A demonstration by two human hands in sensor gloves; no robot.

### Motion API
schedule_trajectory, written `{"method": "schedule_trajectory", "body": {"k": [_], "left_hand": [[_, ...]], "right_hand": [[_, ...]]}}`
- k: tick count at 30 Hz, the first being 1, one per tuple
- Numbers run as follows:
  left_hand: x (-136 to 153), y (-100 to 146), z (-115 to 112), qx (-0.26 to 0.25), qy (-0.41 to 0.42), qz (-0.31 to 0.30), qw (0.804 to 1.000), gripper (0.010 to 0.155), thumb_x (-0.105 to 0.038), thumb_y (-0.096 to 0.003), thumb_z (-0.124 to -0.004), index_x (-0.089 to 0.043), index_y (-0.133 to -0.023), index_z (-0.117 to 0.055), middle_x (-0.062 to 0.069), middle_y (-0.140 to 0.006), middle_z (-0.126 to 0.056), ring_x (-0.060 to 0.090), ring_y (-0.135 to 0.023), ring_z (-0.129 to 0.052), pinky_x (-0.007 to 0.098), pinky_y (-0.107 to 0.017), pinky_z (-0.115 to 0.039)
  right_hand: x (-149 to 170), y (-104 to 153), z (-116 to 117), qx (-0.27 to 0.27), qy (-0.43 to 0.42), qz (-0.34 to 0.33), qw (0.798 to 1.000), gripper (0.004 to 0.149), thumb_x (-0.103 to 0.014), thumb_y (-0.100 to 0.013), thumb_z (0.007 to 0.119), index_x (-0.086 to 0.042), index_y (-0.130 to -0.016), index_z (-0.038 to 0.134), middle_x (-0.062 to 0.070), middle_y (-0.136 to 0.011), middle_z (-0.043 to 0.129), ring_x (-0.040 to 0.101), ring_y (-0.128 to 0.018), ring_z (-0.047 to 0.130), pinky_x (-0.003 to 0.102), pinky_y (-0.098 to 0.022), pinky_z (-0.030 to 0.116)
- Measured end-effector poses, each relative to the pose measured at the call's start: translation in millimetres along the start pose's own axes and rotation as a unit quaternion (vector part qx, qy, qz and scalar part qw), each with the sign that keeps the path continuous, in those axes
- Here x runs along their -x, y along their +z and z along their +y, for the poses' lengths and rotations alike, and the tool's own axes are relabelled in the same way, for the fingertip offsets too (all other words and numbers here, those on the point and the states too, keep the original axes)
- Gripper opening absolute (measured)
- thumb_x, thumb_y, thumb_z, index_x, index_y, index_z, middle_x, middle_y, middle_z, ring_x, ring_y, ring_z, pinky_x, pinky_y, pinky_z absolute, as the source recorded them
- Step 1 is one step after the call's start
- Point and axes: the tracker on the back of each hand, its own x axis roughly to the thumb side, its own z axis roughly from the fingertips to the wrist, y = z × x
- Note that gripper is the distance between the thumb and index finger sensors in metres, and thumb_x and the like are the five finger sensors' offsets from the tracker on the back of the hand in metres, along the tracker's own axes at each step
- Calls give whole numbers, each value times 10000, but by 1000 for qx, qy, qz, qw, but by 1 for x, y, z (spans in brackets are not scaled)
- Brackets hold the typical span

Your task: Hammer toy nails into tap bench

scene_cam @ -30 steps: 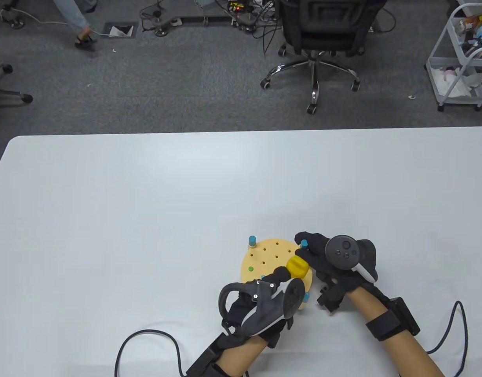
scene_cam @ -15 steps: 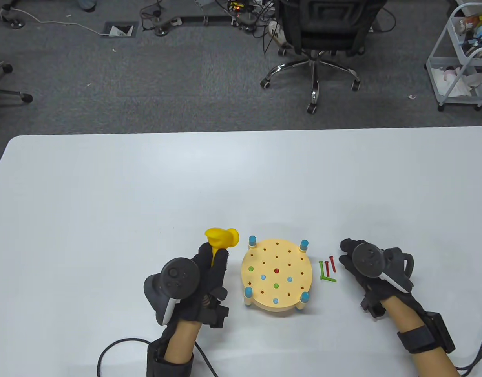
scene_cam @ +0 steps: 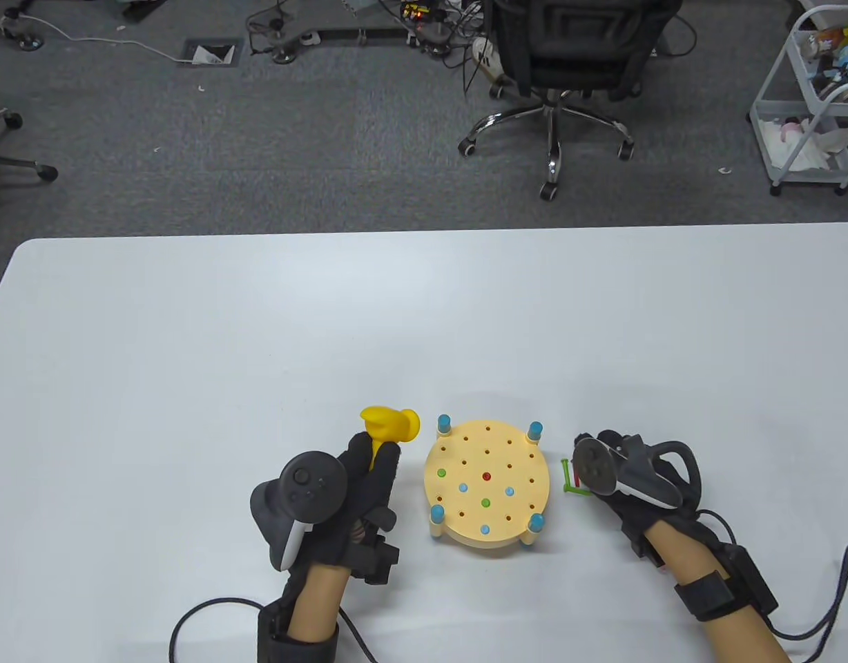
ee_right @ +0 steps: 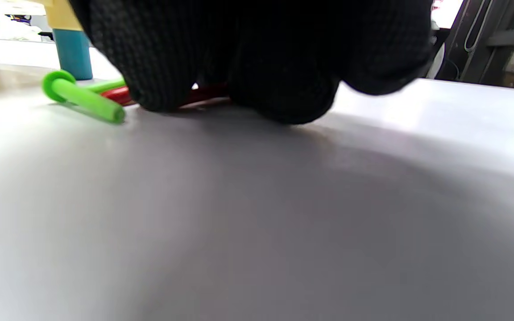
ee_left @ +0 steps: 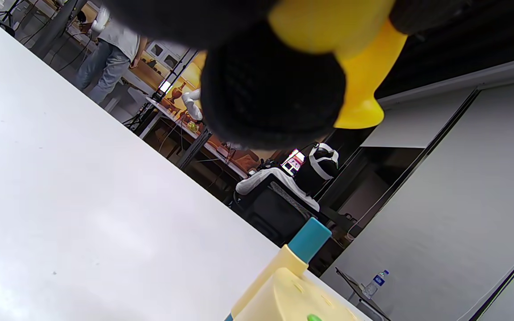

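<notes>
The round yellow tap bench (scene_cam: 465, 456) with blue corner posts stands at the near middle of the table. Several nail heads, red (scene_cam: 486, 476), green and blue, sit flush in it. My left hand (scene_cam: 376, 456) grips the handle of the yellow hammer (scene_cam: 389, 423), held upright just left of the bench; the hammer also shows in the left wrist view (ee_left: 364, 67). My right hand (scene_cam: 603, 445) rests on the loose nails right of the bench. Its fingertips (ee_right: 163, 67) touch the red nails (ee_right: 116, 94). A green nail (ee_right: 85, 100) lies beside them.
The white table's (scene_cam: 189, 359) far half and left side hold nothing else. An office chair (scene_cam: 555, 62) and a wire cart (scene_cam: 811, 103) stand on the floor beyond the far edge. Cables trail from both wrists at the near edge.
My left hand carried the hammer off the bench to its left side. My right hand left the bench, moved right, then came down over the loose nails, covering the red ones.
</notes>
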Motion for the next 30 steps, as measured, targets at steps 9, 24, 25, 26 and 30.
{"method": "schedule_trajectory", "body": {"k": [9,24,25,26,30], "left_hand": [[1,1,-1,9,-2,3,1000,620,-601,-421,-609,-151,-791,-823,96,-345,-1054,165,71,-916,299,25,-785],[4,0,-8,23,-11,6,1000,621,-602,-421,-609,-151,-790,-824,96,-345,-1054,165,71,-916,299,24,-786],[4,0,-8,24,-12,7,1000,621,-602,-421,-609,-151,-791,-823,96,-346,-1054,166,70,-916,300,24,-785],[4,0,-8,25,-12,7,1000,622,-602,-421,-608,-150,-790,-824,96,-345,-1054,165,71,-916,299,25,-786],[5,0,-8,23,-12,7,1000,621,-603,-420,-609,-152,-790,-824,96,-345,-1054,165,70,-916,299,24,-786]], "right_hand": [[15,6,3,43,36,-49,997,487,-398,-337,804,-215,-788,829,102,-614,949,91,-369,993,285,-321,898],[21,11,16,-19,63,-72,995,423,-380,-493,654,-154,-850,677,133,-609,843,129,-368,856,342,-341,803],[17,10,18,-31,89,-65,993,433,-391,-495,623,-153,-856,650,135,-618,826,132,-382,843,346,-350,794],[13,10,19,-38,117,-54,991,438,-399,-485,594,-166,-855,626,129,-625,815,130,-393,833,346,-358,790],[4,7,22,-46,166,-43,984,442,-399,-450,550,-179,-831,597,128,-635,807,148,-412,823,365,-380,782]]}}
